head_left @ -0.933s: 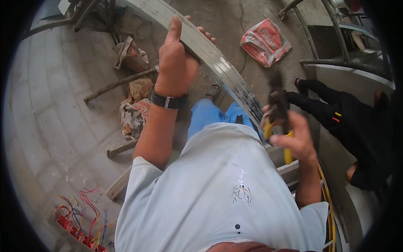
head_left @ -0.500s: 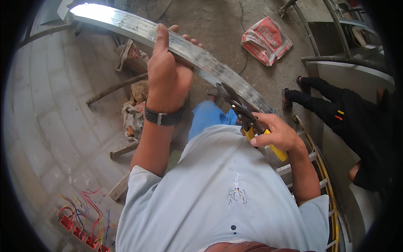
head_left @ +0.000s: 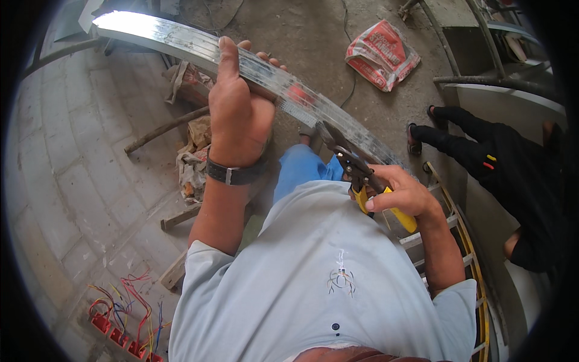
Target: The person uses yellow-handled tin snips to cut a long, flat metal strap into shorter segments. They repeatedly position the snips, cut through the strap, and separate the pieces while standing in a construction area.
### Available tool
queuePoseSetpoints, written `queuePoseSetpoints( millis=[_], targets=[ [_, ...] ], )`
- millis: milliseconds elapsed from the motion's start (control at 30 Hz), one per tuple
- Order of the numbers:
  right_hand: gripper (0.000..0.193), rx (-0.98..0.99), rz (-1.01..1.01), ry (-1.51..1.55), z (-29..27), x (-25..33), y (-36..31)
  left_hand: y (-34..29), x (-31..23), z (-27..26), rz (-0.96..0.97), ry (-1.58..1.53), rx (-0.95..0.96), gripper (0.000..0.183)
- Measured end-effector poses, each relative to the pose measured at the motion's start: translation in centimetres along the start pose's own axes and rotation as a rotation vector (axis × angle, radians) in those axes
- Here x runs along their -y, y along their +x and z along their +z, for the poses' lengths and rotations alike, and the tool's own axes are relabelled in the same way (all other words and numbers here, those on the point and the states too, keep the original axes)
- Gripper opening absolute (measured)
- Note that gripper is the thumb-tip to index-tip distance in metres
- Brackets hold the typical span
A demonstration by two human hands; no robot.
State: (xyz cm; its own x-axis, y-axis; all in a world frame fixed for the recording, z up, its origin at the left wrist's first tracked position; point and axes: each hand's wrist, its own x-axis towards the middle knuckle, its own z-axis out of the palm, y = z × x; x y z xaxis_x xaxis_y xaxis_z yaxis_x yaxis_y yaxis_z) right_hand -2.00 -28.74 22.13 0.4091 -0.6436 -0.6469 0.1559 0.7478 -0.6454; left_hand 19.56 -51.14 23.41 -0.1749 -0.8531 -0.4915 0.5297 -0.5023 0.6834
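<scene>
A long, shiny metal channel (head_left: 181, 41) runs from the upper left down to the right, in front of my body. My left hand (head_left: 241, 105) is wrapped round it, thumb along the near side and fingertips over the far edge. In my right hand (head_left: 395, 190) are tin snips (head_left: 353, 163) with yellow handles. Their dark blades lie against the near edge of the channel, beside a perforated strip (head_left: 298, 113) on its side. Whether the blades bite into the metal I cannot tell.
A red and white sack (head_left: 383, 57) lies on the floor ahead. Another person in black (head_left: 497, 157) is at the right, near a yellow-railed ladder (head_left: 467, 241). On the left are a block wall (head_left: 78, 181), crumpled bags (head_left: 196, 154), and red electrical boxes with loose wires (head_left: 117, 335).
The channel's far left end has dipped slightly, and a red reflection now shows on its surface. My hands keep their holds on the channel and the tin snips.
</scene>
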Motion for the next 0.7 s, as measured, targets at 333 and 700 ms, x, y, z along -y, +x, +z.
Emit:
queuePoseSetpoints(
  millis=[333,700],
  targets=[
    [0.053,-0.168,-0.045,-0.143,2.0,0.0,0.9,-1.1,0.7,-0.7,0.019,0.078,0.079,0.042],
    [0.066,-0.006,0.051,-0.032,0.4,-0.3,1.2,-0.4,0.9,-3.2,0.008,0.034,0.444,0.035]
  ],
)
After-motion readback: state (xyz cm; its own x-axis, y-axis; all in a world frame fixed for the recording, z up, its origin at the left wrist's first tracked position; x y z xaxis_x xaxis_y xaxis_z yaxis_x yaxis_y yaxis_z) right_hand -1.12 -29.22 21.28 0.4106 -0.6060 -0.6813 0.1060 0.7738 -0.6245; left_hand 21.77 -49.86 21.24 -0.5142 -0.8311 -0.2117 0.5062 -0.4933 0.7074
